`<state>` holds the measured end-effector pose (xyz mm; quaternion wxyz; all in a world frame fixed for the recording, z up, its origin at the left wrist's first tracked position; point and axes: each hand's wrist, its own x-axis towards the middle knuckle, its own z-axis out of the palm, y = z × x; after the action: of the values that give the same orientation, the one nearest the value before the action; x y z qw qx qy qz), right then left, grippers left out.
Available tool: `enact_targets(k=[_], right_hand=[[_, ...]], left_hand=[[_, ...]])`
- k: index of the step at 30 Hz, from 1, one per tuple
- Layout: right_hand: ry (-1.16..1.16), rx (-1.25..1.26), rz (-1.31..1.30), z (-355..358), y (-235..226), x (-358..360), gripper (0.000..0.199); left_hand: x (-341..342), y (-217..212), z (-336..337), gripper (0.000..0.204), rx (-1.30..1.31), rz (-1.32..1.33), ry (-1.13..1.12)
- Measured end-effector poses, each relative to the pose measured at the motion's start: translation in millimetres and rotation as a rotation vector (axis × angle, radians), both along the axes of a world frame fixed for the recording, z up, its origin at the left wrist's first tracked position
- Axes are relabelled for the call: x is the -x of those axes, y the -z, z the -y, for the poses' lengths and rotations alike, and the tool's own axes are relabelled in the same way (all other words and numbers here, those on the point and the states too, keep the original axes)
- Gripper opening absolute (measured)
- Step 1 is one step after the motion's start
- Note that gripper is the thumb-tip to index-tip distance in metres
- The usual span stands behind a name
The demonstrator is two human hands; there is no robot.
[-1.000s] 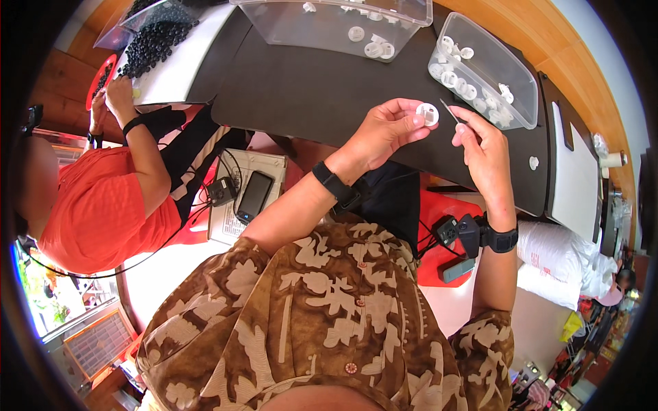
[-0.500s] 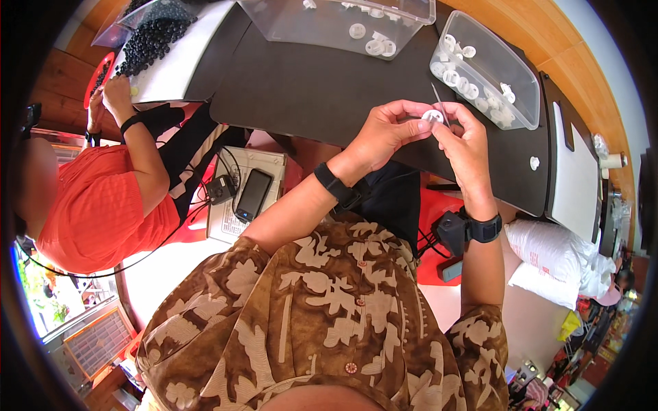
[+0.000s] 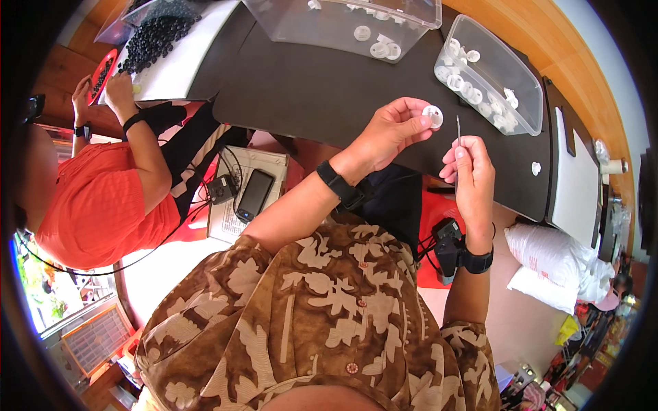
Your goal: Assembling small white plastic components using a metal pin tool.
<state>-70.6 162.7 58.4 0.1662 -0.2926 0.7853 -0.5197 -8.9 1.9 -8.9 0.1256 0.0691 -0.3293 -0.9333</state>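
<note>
Over the near edge of the dark table (image 3: 329, 89), my left hand (image 3: 401, 130) pinches a small round white plastic part (image 3: 432, 116) between thumb and fingers. My right hand (image 3: 473, 171) is closed round a thin metal rod-like tool (image 3: 458, 129), which points away from me. The rod's tip stands just right of the white part, apart from it. Beyond my hands, a clear plastic bin (image 3: 524, 89) contains several similar white parts. Another clear bin (image 3: 295, 31) with white parts stands farther back. One loose white piece (image 3: 536, 168) lies on the table at the right.
At the left, a person in a red top (image 3: 103, 198) works beside a heap of small black pieces (image 3: 154, 38) and a red tray (image 3: 103, 74). A black phone (image 3: 255, 193) rests on a box near my left forearm. White sacks (image 3: 548, 253) lie at the right.
My right hand has drawn back toward me with the rod, away from the white part. My left hand keeps the part in nearly the same place, its round face now more visible.
</note>
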Motion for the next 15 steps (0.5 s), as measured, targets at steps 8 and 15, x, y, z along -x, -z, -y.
enact_targets(k=[8,15], right_hand=[[-0.132,-0.15,-0.24,-3.2,-12.9,20.0,0.007],[-0.229,-0.23,-0.351,-0.7,-31.9,22.9,0.017]], left_hand=[[-3.0,-2.5,9.1,0.025,0.059,-0.005,0.11],[-5.4,-8.2,10.8,0.026,0.069,0.035,0.161]])
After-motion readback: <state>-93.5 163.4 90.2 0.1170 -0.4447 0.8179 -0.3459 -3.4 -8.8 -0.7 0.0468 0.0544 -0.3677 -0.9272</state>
